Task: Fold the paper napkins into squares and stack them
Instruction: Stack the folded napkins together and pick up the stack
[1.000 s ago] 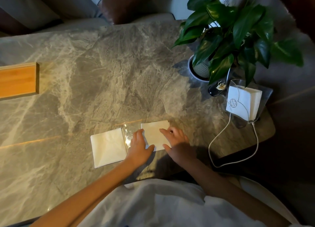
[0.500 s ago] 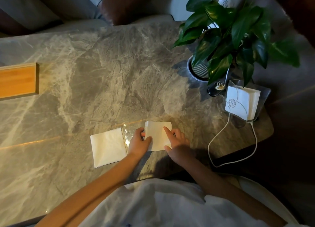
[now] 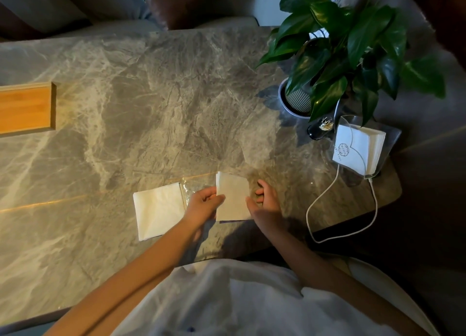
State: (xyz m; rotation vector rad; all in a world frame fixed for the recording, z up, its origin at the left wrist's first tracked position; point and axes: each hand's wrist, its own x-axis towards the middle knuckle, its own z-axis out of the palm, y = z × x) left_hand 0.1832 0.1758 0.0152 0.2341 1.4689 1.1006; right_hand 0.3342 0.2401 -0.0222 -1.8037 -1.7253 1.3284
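A folded white napkin (image 3: 233, 197) is held just above the marble table (image 3: 126, 108) near its front edge. My left hand (image 3: 203, 205) pinches its left edge. My right hand (image 3: 264, 204) grips its right edge, thumb on top and fingers curled behind. To the left, a folded square napkin (image 3: 158, 209) lies flat on the table, apart from both hands. A stack of unfolded white napkins (image 3: 358, 150) stands in a clear holder (image 3: 390, 136) at the right.
A potted green plant (image 3: 340, 50) fills the back right corner. A small dark jar (image 3: 319, 130) stands by the pot. A white cable (image 3: 327, 209) loops off the table's right edge. A wooden box (image 3: 25, 107) sits at the far left.
The napkin has gone from lying flat under my pressing fingers to being held at both side edges and lifted slightly. The left square napkin has not moved.
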